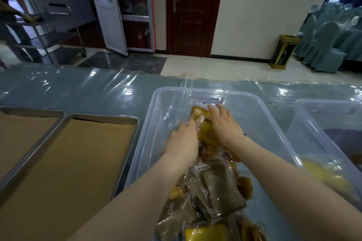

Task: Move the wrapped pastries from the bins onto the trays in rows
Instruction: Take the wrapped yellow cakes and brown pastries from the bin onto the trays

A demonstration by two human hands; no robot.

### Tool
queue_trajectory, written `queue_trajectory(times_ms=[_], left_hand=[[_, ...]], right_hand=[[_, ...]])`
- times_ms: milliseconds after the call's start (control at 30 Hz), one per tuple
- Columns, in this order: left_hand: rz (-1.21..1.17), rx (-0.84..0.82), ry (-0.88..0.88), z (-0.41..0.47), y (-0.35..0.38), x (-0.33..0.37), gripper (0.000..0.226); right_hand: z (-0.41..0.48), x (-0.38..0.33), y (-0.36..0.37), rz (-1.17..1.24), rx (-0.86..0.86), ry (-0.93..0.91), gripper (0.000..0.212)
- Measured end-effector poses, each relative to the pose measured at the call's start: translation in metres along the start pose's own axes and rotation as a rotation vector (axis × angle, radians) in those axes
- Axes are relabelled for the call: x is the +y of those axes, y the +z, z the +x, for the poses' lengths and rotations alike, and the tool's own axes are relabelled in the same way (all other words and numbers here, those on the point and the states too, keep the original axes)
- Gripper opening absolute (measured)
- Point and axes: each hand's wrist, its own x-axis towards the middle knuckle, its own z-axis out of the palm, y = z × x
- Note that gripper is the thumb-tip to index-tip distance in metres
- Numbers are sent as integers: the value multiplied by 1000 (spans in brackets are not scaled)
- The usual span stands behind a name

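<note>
- Brown and yellow pastries point(219, 188) in clear wrap fill the lower centre of the frame, heaped in a clear bin point(148, 123).
- Printed on the wraps is a pale looped pattern and a gold mark, both too blurred to read. No brand or label is legible anywhere.
- Left hand point(182, 141) reaches into the heap at mid-frame. Its fingertips are lost in the wrap, so I cannot tell whether it grips anything.
- Right hand point(225, 125) lies just beside it on a yellow pastry point(203, 115) at the far end of the heap, fingers spread and fairly straight, not clamped.
- At lower left a tray point(98, 117) sits beside the bin, lined with brown paper point(68, 162), and nothing rests on the paper.
- A second tray point(29, 111) at the left edge is likewise lined, with no pastry on the part in view.
- Judging by this, the task is at its start: no row is laid, and the whole heap remains.
- At right a second bin point(305, 107) holds more pastries, also left to do.
- Beyond, the table point(78, 92) has a glossy cover, and a red door point(195, 15) stands at top centre.
</note>
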Motion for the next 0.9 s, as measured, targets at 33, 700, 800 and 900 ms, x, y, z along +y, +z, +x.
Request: queue_trajectory(times_ms=[33, 700, 800, 900], left_hand=[[-4, -3, -6, 1, 0, -1, 35], [-896, 272, 65, -49, -97, -44, 14], [-1137, 374, -24, -77, -113, -68, 30], [-1347, 469, -98, -99, -125, -100, 30]], right_hand=[[1, 0, 4, -1, -13, 19, 72], [-69, -41, -94, 572, 446, 29, 49], [-94, -73, -104, 773, 472, 31, 54], [-111, -112, -111, 963, 431, -1, 51]])
